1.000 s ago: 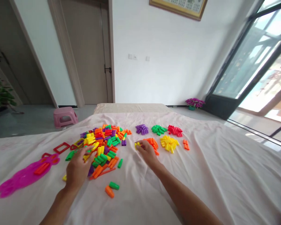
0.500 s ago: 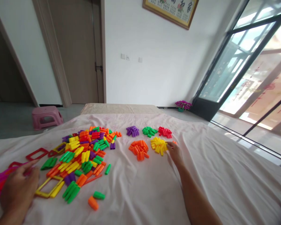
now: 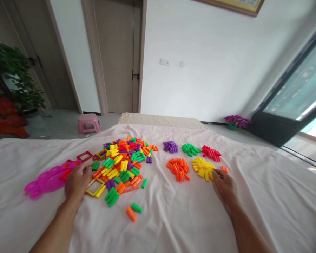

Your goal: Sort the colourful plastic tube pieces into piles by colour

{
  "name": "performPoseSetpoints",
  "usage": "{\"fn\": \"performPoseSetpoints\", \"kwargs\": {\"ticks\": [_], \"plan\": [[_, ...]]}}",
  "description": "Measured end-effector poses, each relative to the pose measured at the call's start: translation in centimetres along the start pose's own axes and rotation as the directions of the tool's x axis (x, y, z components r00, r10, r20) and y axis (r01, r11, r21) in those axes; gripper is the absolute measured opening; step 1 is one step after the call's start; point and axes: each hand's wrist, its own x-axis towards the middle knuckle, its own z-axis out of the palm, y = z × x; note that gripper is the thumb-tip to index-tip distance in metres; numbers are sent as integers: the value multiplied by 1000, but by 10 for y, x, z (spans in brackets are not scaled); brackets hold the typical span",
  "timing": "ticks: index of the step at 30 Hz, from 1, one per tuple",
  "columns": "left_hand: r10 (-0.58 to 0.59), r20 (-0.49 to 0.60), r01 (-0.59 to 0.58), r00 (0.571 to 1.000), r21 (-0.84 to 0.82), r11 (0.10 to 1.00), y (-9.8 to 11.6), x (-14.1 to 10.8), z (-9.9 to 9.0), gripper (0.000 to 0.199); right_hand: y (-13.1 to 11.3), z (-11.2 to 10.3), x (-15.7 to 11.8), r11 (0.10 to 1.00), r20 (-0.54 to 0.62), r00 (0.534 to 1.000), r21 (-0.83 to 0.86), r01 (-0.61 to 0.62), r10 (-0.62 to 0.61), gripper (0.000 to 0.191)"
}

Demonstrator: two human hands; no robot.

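Note:
My right hand [image 3: 226,183] is at the right edge of a pile of yellow plastic pegs [image 3: 201,167], its fingers pinched on a yellow peg there. My left hand [image 3: 78,181] lies on the cloth at the left side of a mixed heap of coloured plastic pegs [image 3: 118,160]. Its fingers stretch toward some green pegs [image 3: 95,166] and appear to hold nothing; some are hidden. A yellow frame [image 3: 95,188] sits beside that hand, and a magenta plastic board [image 3: 51,179] lies to its left. Around the yellow pile are orange pegs [image 3: 177,168], green pegs [image 3: 191,149], red pegs [image 3: 211,153] and purple pegs [image 3: 170,147].
A pale, creased cloth [image 3: 173,221] covers the table. Loose orange [image 3: 131,213] and green [image 3: 136,207] pegs lie in front of the mixed heap. A red frame [image 3: 84,155] rests behind my left hand. On the floor beyond stand a pink stool [image 3: 89,123] and a flower pot [image 3: 232,127].
The view has turned left, so everything sits further right in the picture and more of the magenta board shows. My left hand is closer to the green pegs; my right hand stays at the yellow pile.

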Motion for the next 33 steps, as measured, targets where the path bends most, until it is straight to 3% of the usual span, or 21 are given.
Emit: {"fn": "performPoseSetpoints", "kwargs": {"ticks": [5, 7, 9, 11, 13, 16, 17, 20, 23, 25, 27, 33], "plan": [[6, 57, -4, 998, -43, 999, -6, 4, 6, 38, -4, -2, -5, 999, -14, 1000, -51, 17, -18, 53], [15, 56, -13, 998, -43, 999, -10, 6, 9, 37, -10, -5, -7, 994, -72, 997, -111, 16, -24, 53], [26, 58, -24, 998, -40, 999, -12, 8, 11, 36, -21, -8, -10, 988, -163, 983, -142, 58, -81, 51], [30, 65, -28, 997, -31, 999, -12, 9, 11, 37, -42, -9, -16, 978, -215, 956, -107, 180, -200, 47], [34, 78, -32, 996, -30, 999, -10, 9, 11, 37, -73, -3, -28, 944, -166, 930, -7, 330, -326, 42], [38, 89, -34, 995, -51, 998, -6, 8, 9, 37, -129, 19, -58, 867, 61, 875, 185, 462, -480, 30], [38, 89, -33, 995, -58, 998, -4, 7, 9, 37, -148, 30, -70, 837, 143, 834, 240, 493, -532, 26], [35, 75, -30, 997, -64, 997, -1, 5, 7, 37, -196, 64, -106, 727, 374, 623, 383, 570, -687, 19], [39, 76, -35, 996, -55, 998, -1, 5, 7, 38, -226, 91, -128, 608, 481, 397, 450, 654, -782, 24], [39, 79, -36, 996, -41, 998, -1, 5, 7, 38, -237, 101, -134, 558, 530, 296, 445, 700, -794, 27], [37, 72, -35, 997, -29, 999, -1, 5, 7, 37, -241, 105, -136, 557, 562, 282, 407, 724, -778, 24], [53, 108, -50, 993, -36, 998, -3, 7, 9, 38, -237, 96, -133, 610, 566, 366, 331, 720, -739, 16]]}}
